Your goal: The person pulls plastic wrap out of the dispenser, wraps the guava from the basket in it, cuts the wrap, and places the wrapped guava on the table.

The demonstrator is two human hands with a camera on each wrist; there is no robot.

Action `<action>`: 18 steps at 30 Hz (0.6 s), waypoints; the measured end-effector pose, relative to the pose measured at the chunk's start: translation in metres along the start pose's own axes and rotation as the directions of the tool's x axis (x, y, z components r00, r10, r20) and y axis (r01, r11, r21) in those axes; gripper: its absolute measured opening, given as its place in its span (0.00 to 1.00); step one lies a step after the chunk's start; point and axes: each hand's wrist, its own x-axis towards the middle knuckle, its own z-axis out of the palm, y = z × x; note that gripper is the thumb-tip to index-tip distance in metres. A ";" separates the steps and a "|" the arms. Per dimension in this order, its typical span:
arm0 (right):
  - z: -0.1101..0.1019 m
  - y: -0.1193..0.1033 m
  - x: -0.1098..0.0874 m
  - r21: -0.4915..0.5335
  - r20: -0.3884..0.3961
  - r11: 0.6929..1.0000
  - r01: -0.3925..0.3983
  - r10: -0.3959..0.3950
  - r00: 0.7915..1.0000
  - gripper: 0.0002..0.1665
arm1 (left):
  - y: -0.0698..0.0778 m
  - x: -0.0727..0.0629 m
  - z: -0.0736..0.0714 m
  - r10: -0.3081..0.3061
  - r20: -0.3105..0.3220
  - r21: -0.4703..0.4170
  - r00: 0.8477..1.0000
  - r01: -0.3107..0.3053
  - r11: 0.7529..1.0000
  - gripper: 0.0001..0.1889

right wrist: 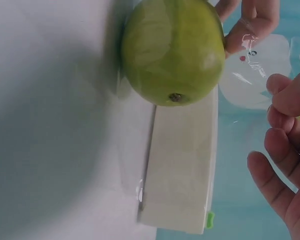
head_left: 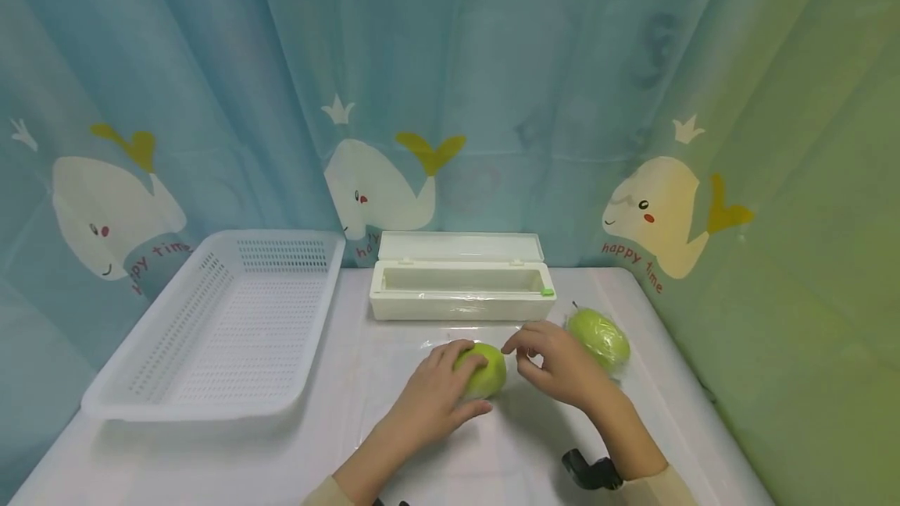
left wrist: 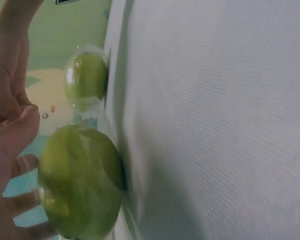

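A smooth green pear point(head_left: 492, 373) sits on the white table in front of the box, with clear cling film point(right wrist: 252, 50) around it. My left hand point(head_left: 439, 385) holds the pear from its left, fingers curved over the top and thumb low on the near side. Just right of the pear, my right hand point(head_left: 558, 365) has its thumb and forefinger together, pinching the film drawn up from the pear; glints of it show in the right wrist view. Behind the right hand lies a second green pear point(head_left: 598, 334), wrapped in shiny film, its stem pointing up.
A white film dispenser box point(head_left: 464, 307) with raised lid and small green slider point(head_left: 547, 293) stands at the table's back. On the left is a white perforated basket point(head_left: 316, 326). A whale-print curtain point(head_left: 492, 100) hangs behind. A black wrist mount point(head_left: 591, 471) shows near my right forearm.
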 end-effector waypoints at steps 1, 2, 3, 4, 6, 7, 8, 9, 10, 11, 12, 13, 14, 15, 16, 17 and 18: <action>0.000 0.000 0.001 0.002 0.001 1.000 -0.010 0.010 1.000 0.15 | 0.000 0.001 0.000 0.003 -0.009 -0.001 1.000 -0.003 1.000 0.29; 0.000 0.001 0.002 0.005 0.002 1.000 -0.020 0.020 1.000 0.15 | -0.001 0.001 0.000 0.006 -0.016 -0.004 1.000 -0.006 1.000 0.27; 0.000 0.002 0.002 0.007 0.002 1.000 -0.029 0.029 1.000 0.15 | -0.001 0.002 0.000 0.009 -0.024 -0.003 1.000 -0.009 1.000 0.26; 0.000 0.003 0.002 0.010 0.002 0.999 -0.038 0.038 0.999 0.15 | -0.002 0.002 0.001 0.010 -0.030 -0.003 0.999 -0.010 1.000 0.25; 0.001 0.005 0.002 0.018 0.000 0.998 -0.056 0.056 0.998 0.15 | -0.003 0.002 0.001 0.014 -0.039 -0.011 0.999 -0.015 1.000 0.23; 0.001 0.006 0.003 0.023 -0.001 0.998 -0.064 0.064 0.998 0.16 | -0.004 0.002 0.002 0.015 -0.041 -0.016 0.999 -0.016 1.000 0.23; 0.002 0.007 0.003 0.025 -0.001 0.997 -0.073 0.073 0.997 0.16 | -0.005 0.002 0.002 0.015 -0.044 -0.022 0.999 -0.016 1.000 0.22; 0.003 0.007 0.003 0.026 -0.002 0.996 -0.082 0.082 0.997 0.16 | -0.005 0.002 0.002 0.014 -0.047 -0.030 0.999 -0.015 0.999 0.22; 0.003 0.008 0.004 0.029 -0.001 0.995 -0.091 0.091 0.996 0.16 | -0.006 0.001 0.002 0.012 -0.051 -0.040 0.999 -0.014 0.999 0.21; 0.004 0.009 0.004 0.032 0.000 0.994 -0.101 0.101 0.995 0.16 | -0.007 0.001 0.002 0.009 -0.056 -0.048 0.998 -0.012 0.999 0.21; 0.005 0.009 0.005 0.030 0.001 0.993 -0.111 0.111 0.994 0.15 | -0.008 0.001 0.003 0.004 -0.061 -0.052 0.998 -0.008 0.999 0.21; 0.006 0.010 0.005 0.029 0.002 0.992 -0.121 0.121 0.993 0.15 | -0.008 0.002 0.003 0.000 -0.067 -0.057 0.998 -0.003 0.998 0.22; 0.007 0.011 0.006 0.028 0.001 0.991 -0.130 0.130 0.992 0.15 | -0.009 0.002 0.003 -0.005 -0.072 -0.060 0.997 0.001 0.998 0.23; 0.009 0.012 0.006 0.029 -0.002 0.990 -0.137 0.137 0.991 0.15 | -0.009 0.002 0.003 -0.011 -0.074 -0.066 0.997 0.006 0.998 0.25; 0.010 0.013 0.006 0.030 -0.007 0.989 -0.143 0.143 0.990 0.15 | -0.009 0.003 0.003 -0.015 -0.075 -0.066 0.997 0.010 0.998 0.26; 0.012 0.014 0.006 0.030 -0.014 0.989 -0.147 0.147 0.989 0.15 | -0.009 0.003 0.003 -0.018 -0.074 -0.065 0.997 0.013 0.998 0.27; 0.014 0.015 0.005 0.032 -0.025 0.989 -0.147 0.148 0.989 0.15 | -0.009 0.003 0.004 -0.016 -0.073 -0.062 0.997 0.011 0.998 0.29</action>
